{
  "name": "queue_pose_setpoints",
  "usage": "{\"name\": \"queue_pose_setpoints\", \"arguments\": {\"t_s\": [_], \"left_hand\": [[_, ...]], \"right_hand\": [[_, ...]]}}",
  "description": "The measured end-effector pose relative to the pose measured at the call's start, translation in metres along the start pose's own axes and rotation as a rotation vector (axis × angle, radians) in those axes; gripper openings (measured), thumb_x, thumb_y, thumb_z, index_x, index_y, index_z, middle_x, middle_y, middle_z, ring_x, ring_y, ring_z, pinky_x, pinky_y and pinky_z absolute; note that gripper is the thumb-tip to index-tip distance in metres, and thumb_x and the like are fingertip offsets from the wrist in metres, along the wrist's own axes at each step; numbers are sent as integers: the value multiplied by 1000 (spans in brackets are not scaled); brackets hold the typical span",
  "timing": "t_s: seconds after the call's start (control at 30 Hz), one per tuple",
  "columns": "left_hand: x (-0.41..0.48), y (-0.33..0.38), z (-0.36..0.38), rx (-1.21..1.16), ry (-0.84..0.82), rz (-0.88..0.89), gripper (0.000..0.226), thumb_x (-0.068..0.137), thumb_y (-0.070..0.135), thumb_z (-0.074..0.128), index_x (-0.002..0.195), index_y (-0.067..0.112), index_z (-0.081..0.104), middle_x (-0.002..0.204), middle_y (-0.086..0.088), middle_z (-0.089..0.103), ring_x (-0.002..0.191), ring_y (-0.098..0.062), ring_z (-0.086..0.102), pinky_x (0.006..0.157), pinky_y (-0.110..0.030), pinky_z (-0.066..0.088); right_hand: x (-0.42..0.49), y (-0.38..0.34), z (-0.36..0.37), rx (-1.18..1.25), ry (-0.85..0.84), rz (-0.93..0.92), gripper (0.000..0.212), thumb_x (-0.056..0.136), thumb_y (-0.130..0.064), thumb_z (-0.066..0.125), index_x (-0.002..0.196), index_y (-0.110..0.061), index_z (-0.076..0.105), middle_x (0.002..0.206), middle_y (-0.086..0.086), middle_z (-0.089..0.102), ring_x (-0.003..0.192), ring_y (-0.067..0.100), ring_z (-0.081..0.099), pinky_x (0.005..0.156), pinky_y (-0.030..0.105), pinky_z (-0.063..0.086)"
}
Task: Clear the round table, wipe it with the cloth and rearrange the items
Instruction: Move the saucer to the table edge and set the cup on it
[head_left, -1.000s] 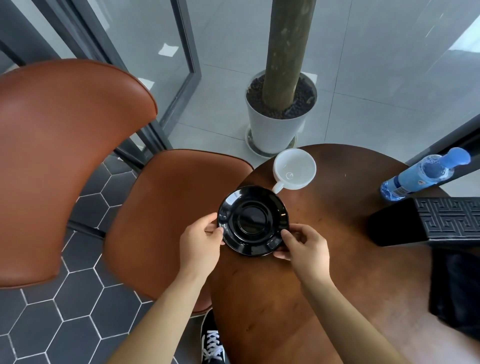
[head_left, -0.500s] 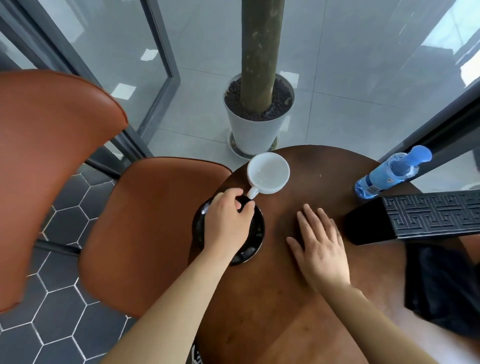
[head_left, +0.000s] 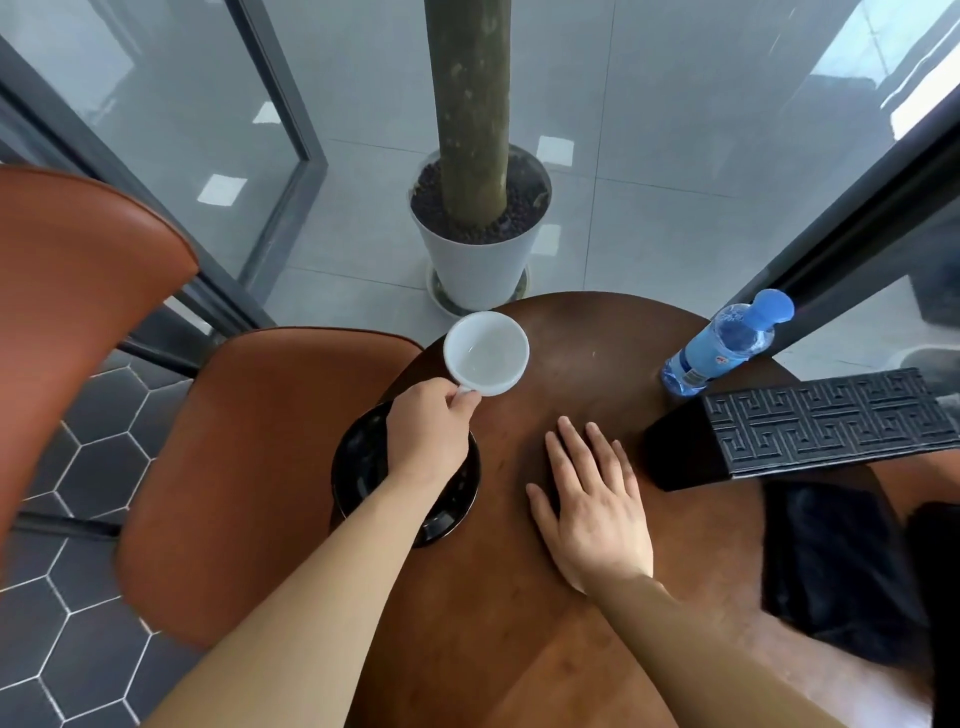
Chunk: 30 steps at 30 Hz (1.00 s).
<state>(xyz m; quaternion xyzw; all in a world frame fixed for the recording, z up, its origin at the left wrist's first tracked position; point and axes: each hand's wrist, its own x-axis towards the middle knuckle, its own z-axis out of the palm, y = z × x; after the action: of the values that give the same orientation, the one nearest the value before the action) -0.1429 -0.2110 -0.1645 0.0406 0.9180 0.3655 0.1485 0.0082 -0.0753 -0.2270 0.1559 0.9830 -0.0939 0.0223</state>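
Note:
The round brown table (head_left: 587, 364) fills the lower middle of the head view. A white cup (head_left: 487, 352) stands near its far left edge, and my left hand (head_left: 428, 431) is closed on the cup's handle. Under that hand and forearm lies a black saucer (head_left: 358, 467) at the table's left edge, partly hidden. My right hand (head_left: 592, 499) rests flat on the tabletop, fingers spread, holding nothing. A blue water bottle (head_left: 722, 345) stands at the far right. A black patterned box (head_left: 800, 426) lies beside it. A dark cloth (head_left: 836, 566) lies at the right edge.
A brown leather chair (head_left: 249, 457) sits against the table's left side, with a second chair back (head_left: 78, 312) further left. A white pot with a tree trunk (head_left: 475, 249) stands on the grey floor just beyond the table. Glass partitions with dark frames stand left and right.
Both hands let go of the black saucer, which now lies at the table's left edge. My left hand took the cup's handle. My right hand moved right and settled flat on the table.

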Motion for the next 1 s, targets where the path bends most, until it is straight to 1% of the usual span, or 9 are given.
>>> {"name": "queue_pose_setpoints", "arguments": {"t_s": [0.03,0.13,0.2,0.27,0.33,0.4,0.67,0.83,1.0], "left_hand": [[0,2,-1,-19,12,6,38,98,32,60,66,12,61,59,5,56,59,-15,50,53,-24,31],[-3,5,-8,-71,71,39,41,98,32,60,70,4,67,60,-7,63,63,-25,57,58,-35,41],[-10,4,-15,-85,99,51,42,98,32,60,69,2,66,61,-10,63,65,-29,58,59,-35,42],[-21,-2,-21,-153,118,30,39,97,31,62,73,1,66,66,-13,66,67,-32,62,65,-44,50],[-36,-17,-31,-198,159,8,32,94,31,65,78,3,68,71,-11,68,69,-32,65,69,-54,55],[-53,-35,-43,-191,201,4,27,94,32,66,82,9,72,74,-5,69,70,-28,67,68,-55,56],[-106,-85,-48,-174,298,-23,15,92,28,70,84,17,76,71,6,66,65,-20,66,63,-47,53],[-119,-82,-33,-211,334,-33,11,89,25,74,80,19,76,67,7,65,67,-14,62,59,-23,45],[-126,-73,-20,-283,312,-51,7,87,22,75,84,17,80,73,10,69,80,-3,64,61,-9,46]], "right_hand": [[0,0,0,-1,-2,0,63,102,-55,32,153,-20,39,165,-2,27,154,25,17,125,46,12],[0,-1,0,-8,-9,-1,63,101,-55,31,153,-20,39,165,-1,27,154,26,17,125,46,12],[0,-2,0,-4,-4,-4,64,101,-55,31,153,-19,39,164,-1,28,154,26,18,125,47,12],[0,-1,0,-11,-4,-2,64,101,-55,30,153,-19,39,164,-1,28,154,26,18,125,46,12],[1,-1,0,-18,-9,-1,65,101,-56,28,154,-20,38,165,-1,27,154,25,16,125,46,12],[0,-2,0,-27,-10,-1,65,101,-57,27,154,-20,37,165,-1,26,155,25,15,125,46,11],[0,-4,-1,-18,-7,12,66,101,-57,26,154,-20,37,165,-2,25,155,23,12,126,44,7],[0,-3,0,-18,6,7,66,101,-57,28,153,-19,39,165,-2,27,155,24,13,126,43,7],[0,-2,-1,-28,10,8,66,101,-57,28,153,-20,39,165,-2,27,155,24,13,126,41,4]]}}
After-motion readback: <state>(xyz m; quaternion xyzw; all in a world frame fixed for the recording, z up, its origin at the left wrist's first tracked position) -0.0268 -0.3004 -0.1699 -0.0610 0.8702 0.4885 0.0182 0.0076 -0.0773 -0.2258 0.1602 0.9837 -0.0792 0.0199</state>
